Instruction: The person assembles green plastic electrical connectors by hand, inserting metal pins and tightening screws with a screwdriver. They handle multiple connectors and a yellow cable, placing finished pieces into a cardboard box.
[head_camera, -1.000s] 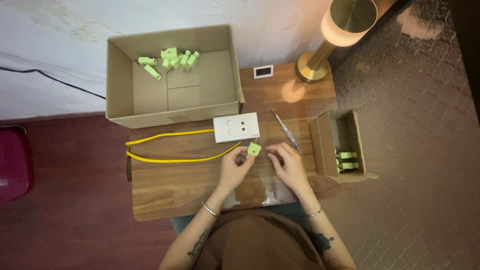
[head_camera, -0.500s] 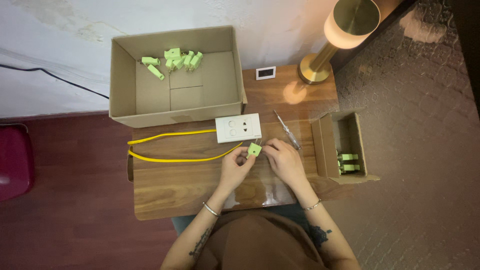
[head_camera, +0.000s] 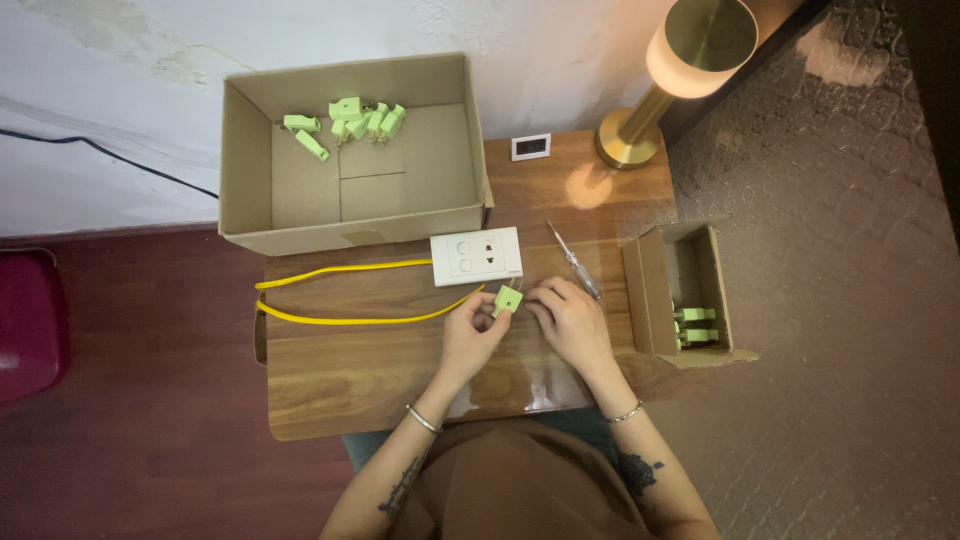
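My left hand (head_camera: 470, 330) pinches a small light-green plug piece (head_camera: 507, 299) between thumb and fingers, just above the wooden table (head_camera: 350, 370). My right hand (head_camera: 572, 318) is right beside it, its fingertips touching the piece's right side; whether it grips anything is hard to tell. A white socket plate (head_camera: 477, 256) lies flat just behind the hands, with a yellow cable (head_camera: 340, 320) running from it to the left. A screwdriver (head_camera: 573, 260) lies to the right of the plate, close to my right hand.
A large open cardboard box (head_camera: 250, 150) at the back left holds several green plug pieces (head_camera: 350, 120). A small open box (head_camera: 650, 300) at the right holds a few more. A brass lamp (head_camera: 680, 70) and a small white device (head_camera: 531, 146) stand at the back right.
Both hands stay around the green piece with only slight finger movement; the view has shifted a little.
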